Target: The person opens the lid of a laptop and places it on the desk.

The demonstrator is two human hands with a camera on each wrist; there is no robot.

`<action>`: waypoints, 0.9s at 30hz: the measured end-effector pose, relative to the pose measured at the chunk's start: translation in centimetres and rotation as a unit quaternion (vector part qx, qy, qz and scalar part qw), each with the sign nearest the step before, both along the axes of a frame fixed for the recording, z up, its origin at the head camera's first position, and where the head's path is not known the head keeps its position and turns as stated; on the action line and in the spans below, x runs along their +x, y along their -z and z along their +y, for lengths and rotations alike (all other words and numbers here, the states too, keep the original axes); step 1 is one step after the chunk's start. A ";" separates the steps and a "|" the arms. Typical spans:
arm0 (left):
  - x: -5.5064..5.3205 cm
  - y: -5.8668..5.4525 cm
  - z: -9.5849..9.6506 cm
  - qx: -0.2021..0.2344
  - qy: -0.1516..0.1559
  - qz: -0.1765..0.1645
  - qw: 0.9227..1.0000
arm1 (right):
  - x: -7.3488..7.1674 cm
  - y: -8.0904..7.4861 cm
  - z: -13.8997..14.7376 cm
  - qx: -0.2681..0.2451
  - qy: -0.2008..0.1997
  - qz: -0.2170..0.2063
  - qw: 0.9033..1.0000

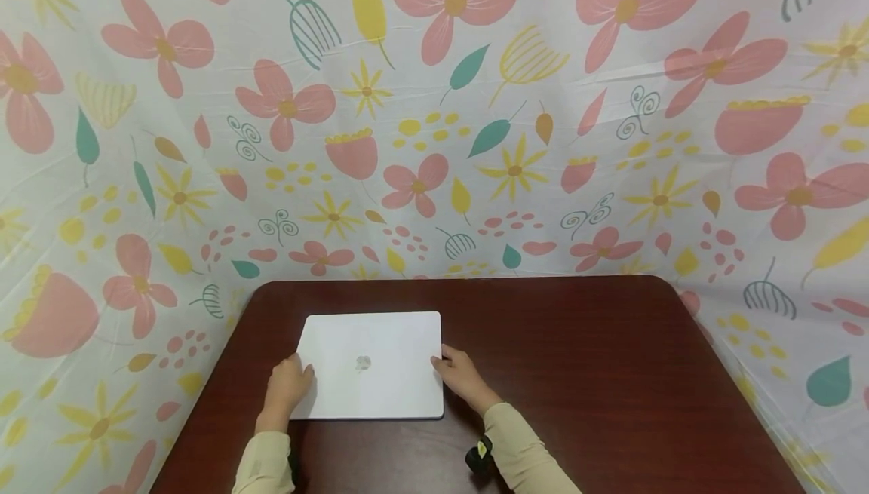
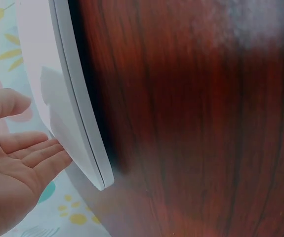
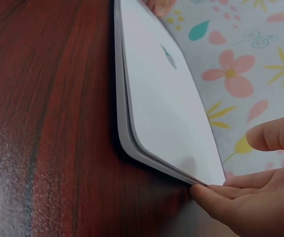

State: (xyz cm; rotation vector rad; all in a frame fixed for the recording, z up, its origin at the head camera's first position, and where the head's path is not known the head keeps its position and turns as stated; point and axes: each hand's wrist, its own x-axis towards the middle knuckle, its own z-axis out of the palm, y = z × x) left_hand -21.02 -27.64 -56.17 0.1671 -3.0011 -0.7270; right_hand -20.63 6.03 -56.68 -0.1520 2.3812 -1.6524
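Observation:
A closed silver laptop [image 1: 400, 366] with an apple-shaped logo on its lid lies on the dark wooden table. My left hand [image 1: 287, 388] is at its left side; in the left wrist view the fingers [image 2: 47, 157] are fairly straight and meet the laptop's edge, with the thumb raised apart from the lid. On the opposite side, my right hand [image 1: 465, 377] touches the laptop's right edge. The right wrist view shows those fingers [image 3: 218, 200] extended against the rim, the thumb held away from the lid. The fingertips' far ends are partly hidden at the edges.
The reddish-brown table [image 1: 584, 373] extends well to the right of the laptop. Behind and beside it hangs a white cloth [image 1: 434, 132] printed with flowers and leaves. A black wrist device [image 1: 479, 456] sits by the right sleeve.

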 end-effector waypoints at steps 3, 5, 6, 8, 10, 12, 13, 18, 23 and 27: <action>-0.1 0.2 0.1 0.007 0.006 0.003 1.000 | -0.1 0.0 0.2 0.001 0.012 -0.001 1.000; -0.2 0.5 0.1 0.008 0.009 0.004 1.000 | -0.1 -0.1 0.2 0.001 0.021 -0.004 1.000; -0.3 0.6 0.1 0.008 0.011 0.004 1.000 | -0.1 -0.1 0.3 0.004 0.025 -0.005 1.000; -0.3 0.7 0.2 0.008 0.015 0.005 1.000 | -0.1 -0.2 0.3 0.009 0.036 -0.006 0.999; -0.3 0.8 0.2 0.011 0.017 0.002 1.000 | -0.2 -0.2 0.3 0.013 0.045 -0.007 0.999; -0.3 0.8 0.3 0.016 0.019 0.001 1.000 | -0.2 -0.3 0.4 0.015 0.052 -0.009 0.998; -0.3 0.7 0.4 0.019 0.020 0.001 1.000 | -0.2 -0.3 0.4 0.016 0.055 -0.007 0.998; -0.3 0.6 0.8 0.035 0.018 0.001 0.999 | -0.3 -0.4 0.7 0.021 0.074 -0.006 0.997; -0.4 0.5 1.3 0.046 0.016 0.001 0.999 | -0.4 -0.5 1.2 0.027 0.093 -0.006 0.995; -0.5 0.4 1.7 0.057 0.016 -0.001 0.998 | -0.5 -0.7 1.8 0.023 0.109 -0.014 0.994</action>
